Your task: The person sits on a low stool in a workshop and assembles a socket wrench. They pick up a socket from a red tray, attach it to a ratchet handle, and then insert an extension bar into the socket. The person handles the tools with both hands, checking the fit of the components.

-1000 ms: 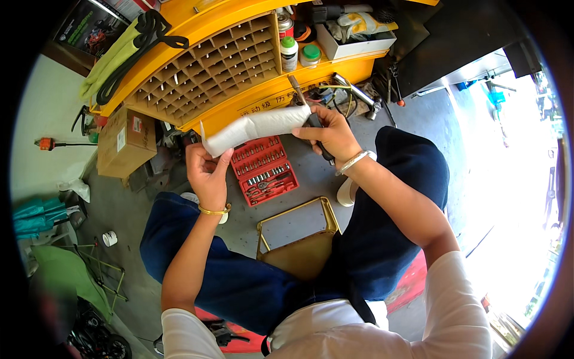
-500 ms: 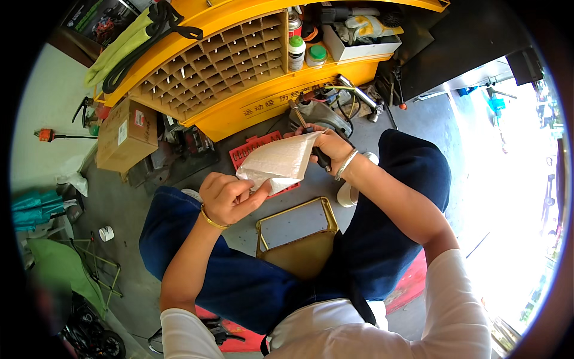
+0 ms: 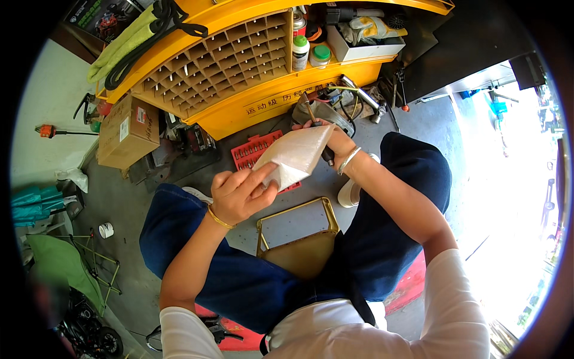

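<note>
White paper sheet [image 3: 296, 157] at frame centre, pinched by left hand [image 3: 239, 194]; right hand [image 3: 332, 140] grips its far edge and a dark-handled tool [image 3: 320, 136]

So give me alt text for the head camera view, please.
A seated person's left hand and right hand hold a pale padded pouch above a red socket set, facing a yellow pigeonhole cabinet.

Left hand [image 3: 240, 196] pinching white sheet [image 3: 294, 155], right hand [image 3: 332, 139] gripping tool [image 3: 318, 136]
</note>
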Tool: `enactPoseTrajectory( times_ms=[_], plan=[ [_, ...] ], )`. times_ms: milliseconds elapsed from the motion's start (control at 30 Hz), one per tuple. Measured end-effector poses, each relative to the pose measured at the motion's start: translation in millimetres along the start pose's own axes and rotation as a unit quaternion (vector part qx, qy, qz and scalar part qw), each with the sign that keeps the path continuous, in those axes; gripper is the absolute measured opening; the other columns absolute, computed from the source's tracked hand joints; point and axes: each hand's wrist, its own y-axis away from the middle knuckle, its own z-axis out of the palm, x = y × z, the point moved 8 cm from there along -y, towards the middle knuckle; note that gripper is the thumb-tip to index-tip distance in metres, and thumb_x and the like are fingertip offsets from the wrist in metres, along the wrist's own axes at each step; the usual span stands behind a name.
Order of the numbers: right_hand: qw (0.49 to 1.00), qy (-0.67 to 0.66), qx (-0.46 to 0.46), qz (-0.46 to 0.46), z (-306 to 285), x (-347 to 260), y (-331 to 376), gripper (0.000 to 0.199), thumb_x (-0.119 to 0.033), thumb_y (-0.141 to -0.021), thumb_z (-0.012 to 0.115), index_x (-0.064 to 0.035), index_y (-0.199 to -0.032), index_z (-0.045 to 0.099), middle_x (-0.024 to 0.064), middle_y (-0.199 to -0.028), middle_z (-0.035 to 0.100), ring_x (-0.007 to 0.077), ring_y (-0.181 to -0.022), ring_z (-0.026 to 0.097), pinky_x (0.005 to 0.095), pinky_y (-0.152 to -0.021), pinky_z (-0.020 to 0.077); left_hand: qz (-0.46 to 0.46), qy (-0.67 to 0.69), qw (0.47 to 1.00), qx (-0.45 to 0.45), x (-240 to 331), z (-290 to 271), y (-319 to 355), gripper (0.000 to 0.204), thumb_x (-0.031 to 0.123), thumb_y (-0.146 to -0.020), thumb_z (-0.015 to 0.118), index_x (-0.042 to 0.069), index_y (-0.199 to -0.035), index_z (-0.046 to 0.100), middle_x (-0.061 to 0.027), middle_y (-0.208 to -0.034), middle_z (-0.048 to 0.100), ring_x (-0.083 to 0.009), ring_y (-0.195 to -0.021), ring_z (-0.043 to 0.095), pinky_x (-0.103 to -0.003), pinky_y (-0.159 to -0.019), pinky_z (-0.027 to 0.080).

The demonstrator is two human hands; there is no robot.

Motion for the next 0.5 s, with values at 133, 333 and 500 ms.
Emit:
enactPoseTrajectory(
  times_ms=[133, 333, 500],
  plan=[
    [0.996, 0.052, 0.071, 0.016, 0, 3, 7, 0.011, -0.005, -0.088, 0.053, -0.0060, -0.098, 0.060, 0.0031, -0.082, 0.064, 0.0063, -0.058, 0.052, 0.0196, -0.043, 0.0420, -0.048, -0.001, 0.998, -0.029, -2, 6, -2, 0.026, 0.010, -0.069, 0.068, 0.030, -0.083, 0.057, 0.0080, -0.108, 0.064, -0.0093, -0.089, 0.053, -0.026, -0.074, 0.031],
    [0.992, 0.018, 0.068, 0.103, -3, 28, 6, 0.017, -0.010, -0.090, 0.053, -0.0079, -0.103, 0.063, -0.0004, -0.079, 0.064, 0.0059, -0.059, 0.054, 0.0182, -0.044, 0.0435, -0.061, 0.045, 0.994, -0.072, 9, 12, -23, 0.023, 0.016, -0.070, 0.067, 0.033, -0.082, 0.056, 0.0063, -0.112, 0.063, -0.0148, -0.107, 0.051, -0.031, -0.082, 0.030],
    [0.985, 0.044, 0.013, 0.166, 5, 45, 13, 0.021, -0.024, -0.094, 0.049, -0.0150, -0.104, 0.065, -0.0006, -0.093, 0.069, 0.0087, -0.076, 0.065, 0.0234, -0.054, 0.0504, -0.076, 0.105, 0.987, -0.091, 16, 22, -36, 0.020, 0.020, -0.070, 0.068, 0.029, -0.080, 0.054, -0.0037, -0.124, 0.061, -0.0248, -0.117, 0.048, -0.038, -0.091, 0.030]
  ],
)
